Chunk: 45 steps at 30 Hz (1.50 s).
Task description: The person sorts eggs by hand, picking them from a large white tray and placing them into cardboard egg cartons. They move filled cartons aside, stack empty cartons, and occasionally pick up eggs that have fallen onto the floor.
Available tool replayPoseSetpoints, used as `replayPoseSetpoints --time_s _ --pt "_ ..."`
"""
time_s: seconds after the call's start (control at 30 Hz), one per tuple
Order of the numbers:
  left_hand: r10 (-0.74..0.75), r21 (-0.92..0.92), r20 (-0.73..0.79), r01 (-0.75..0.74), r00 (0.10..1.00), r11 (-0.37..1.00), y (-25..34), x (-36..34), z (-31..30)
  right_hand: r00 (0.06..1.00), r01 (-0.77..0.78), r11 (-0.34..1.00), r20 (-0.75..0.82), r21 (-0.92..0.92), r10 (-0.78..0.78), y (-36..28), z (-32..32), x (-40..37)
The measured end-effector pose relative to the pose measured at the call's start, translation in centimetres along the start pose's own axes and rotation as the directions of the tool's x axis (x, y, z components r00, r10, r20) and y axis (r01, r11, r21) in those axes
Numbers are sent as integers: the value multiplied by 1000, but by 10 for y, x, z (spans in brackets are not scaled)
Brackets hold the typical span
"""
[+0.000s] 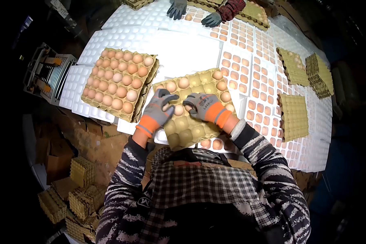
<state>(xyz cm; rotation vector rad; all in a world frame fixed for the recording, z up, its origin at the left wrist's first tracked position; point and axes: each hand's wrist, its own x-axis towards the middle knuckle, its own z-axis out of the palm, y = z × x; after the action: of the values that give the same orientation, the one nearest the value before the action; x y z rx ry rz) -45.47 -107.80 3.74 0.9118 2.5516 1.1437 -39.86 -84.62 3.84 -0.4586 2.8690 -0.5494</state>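
A partly filled pulp egg tray [185, 136] lies in front of me, with brown eggs along its far row and right side and bare cups toward the near side. My left hand [156, 110], in a grey and orange glove, curls its fingers round an egg [165, 107] at the tray's left. Over the middle of the tray, my right hand [204, 106] in a matching glove has its fingers bent round another egg, mostly hidden beneath them. Between both hands, a loose-standing egg [178, 110] sits in its cup.
To the left stands a stack of pulp trays topped with a full layer of eggs [117, 77]. White moulded trays [236, 67] with eggs cover the right side. Across the table are another person's gloved hands [211, 19]. Pulp tray stacks [83, 171] sit on the floor at left.
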Motion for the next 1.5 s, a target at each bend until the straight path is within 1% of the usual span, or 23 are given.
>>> replayPoseSetpoints --time_s 0.07,0.17,0.23,0.3,0.37,0.4,0.43,0.5,0.63,0.7,0.73,0.77,0.83,0.87,0.9,0.93,1.03,1.1,1.13,1.23,1.33,1.37,1.5 --pt "29 542 105 -82 994 836 26 -2 14 999 45 999 -2 -16 -45 5 -1 1" --pt "-47 543 121 -27 992 839 13 4 32 998 -29 1000 59 -3 29 3 -12 0" --pt "-50 206 13 46 999 977 14 1 5 976 56 890 -211 452 45 19 -24 -2" --pt "-187 -465 -164 91 969 881 -8 -4 -10 960 71 428 -178 901 217 39 -31 10" --pt "-202 -462 -132 121 970 879 -9 -6 -35 958 -244 419 152 874 242 41 -61 25" --pt "-170 -106 -83 161 982 981 -13 -6 -35 967 30 923 -246 384 70 41 -53 44" --pt "-150 266 -29 153 988 952 -14 -4 -33 988 -25 1000 -154 -18 22 25 -59 53" --pt "-133 556 -25 124 991 822 3 -2 -20 991 -80 892 58 -446 118 16 -34 87" --pt "-203 545 -9 175 979 820 -8 4 -8 964 -136 868 138 -477 226 3 -46 98" --pt "-248 334 -11 237 969 912 -2 5 -25 978 -105 941 141 -321 157 23 -63 87" --pt "-187 -28 -73 185 980 982 -18 4 -23 993 -119 993 6 -11 119 46 -66 77" --pt "-153 -382 -145 87 978 920 -32 2 -19 984 -132 946 -79 296 162 68 -71 63" --pt "-310 -685 39 251 950 684 1 11 -33 894 -403 352 280 845 350 90 -101 24" --pt "-176 -650 -67 91 982 754 -12 15 -19 910 -320 64 288 945 298 116 -95 8" --pt "-321 -904 171 278 932 326 -4 32 -14 931 -210 -233 267 950 250 141 -86 -8" --pt "-260 -907 248 318 933 276 -1 48 -8 934 -120 -246 194 962 302 176 -72 -18" --pt "-189 -868 238 296 953 400 32 109 22 816 -176 -178 245 968 524 248 -90 -45" --pt "-251 -763 220 327 943 558 70 153 42 692 -238 168 46 957 720 323 -78 -44" --pt "-296 -732 216 356 930 581 76 178 57 521 -451 396 -124 800 845 348 -78 -43" --pt "-283 -588 192 341 940 733 77 271 111 575 -725 654 -333 215 747 388 -99 -31" --pt "102 -72 -72 -107 992 992 62 361 178 663 -728 685 -284 -27 693 387 -106 -4" --pt "-8 15 25 8 1000 1000 92 374 180 695 -713 689 -269 -135 667 394 -97 8" --pt "19 352 135 -65 991 934 85 429 235 681 -693 720 -301 29 668 418 -77 20"
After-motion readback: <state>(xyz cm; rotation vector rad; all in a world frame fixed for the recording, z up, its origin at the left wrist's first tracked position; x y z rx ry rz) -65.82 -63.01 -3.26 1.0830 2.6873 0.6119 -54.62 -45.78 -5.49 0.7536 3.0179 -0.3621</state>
